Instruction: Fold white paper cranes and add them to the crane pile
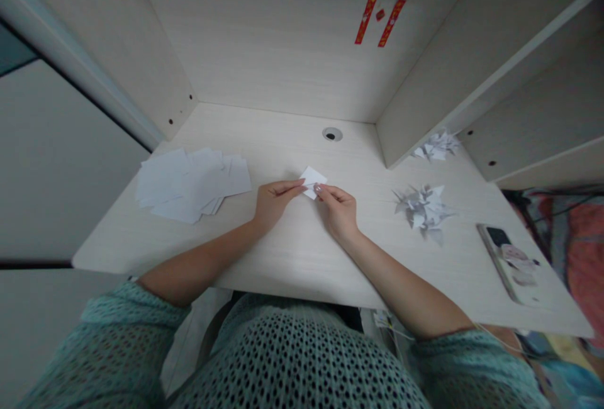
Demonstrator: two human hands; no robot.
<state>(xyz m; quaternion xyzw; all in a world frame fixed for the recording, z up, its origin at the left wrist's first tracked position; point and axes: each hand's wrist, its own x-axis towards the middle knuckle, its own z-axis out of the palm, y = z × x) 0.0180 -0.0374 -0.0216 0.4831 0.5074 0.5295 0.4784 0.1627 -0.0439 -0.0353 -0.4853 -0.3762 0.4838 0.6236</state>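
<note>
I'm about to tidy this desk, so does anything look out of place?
The loose white paper squares are fanned out unevenly, not stacked, and the phone lies askew close to the front edge of the desk, where it could get knocked off.

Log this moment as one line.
left hand: holds white paper square | right hand: holds same square | nearby: loose white paper sheets, folded paper figures

White paper squares lie left on the desk; folded paper figures and a smartphone lie right.
</note>
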